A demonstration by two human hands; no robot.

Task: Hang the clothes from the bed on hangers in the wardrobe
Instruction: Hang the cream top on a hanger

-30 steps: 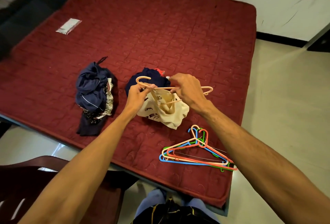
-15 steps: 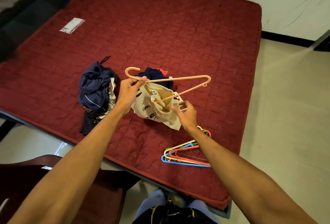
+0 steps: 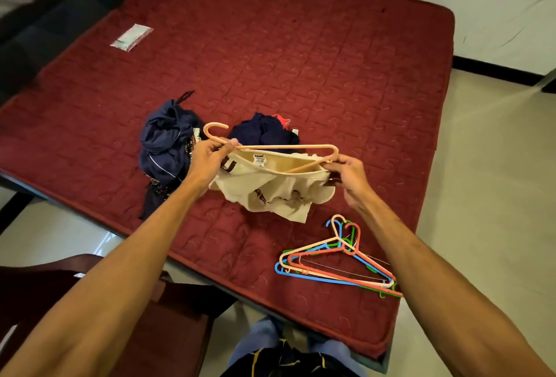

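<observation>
1. Head view: the left hand (image 3: 207, 160) is curled tight around the neck of a peach plastic hanger (image 3: 285, 146), just below its hook, with the hanger lying sideways above the bed.
2. The right hand (image 3: 349, 172) pinches the edge of a cream printed T-shirt (image 3: 270, 187) at the hanger's far tip. The hanger's lower arm is inside the shirt's neck opening.
3. The shirt sags from both hands over the maroon quilted mattress (image 3: 301, 60), near its front edge.
4. A bundle of navy clothes (image 3: 164, 142) lies just left of the left hand, and another dark navy garment (image 3: 261, 133) lies behind the hanger.
5. A stack of coloured plastic hangers (image 3: 349, 250) rests on the mattress's near right corner.
6. A clear plastic packet (image 3: 131, 37) lies far back on the left.
</observation>
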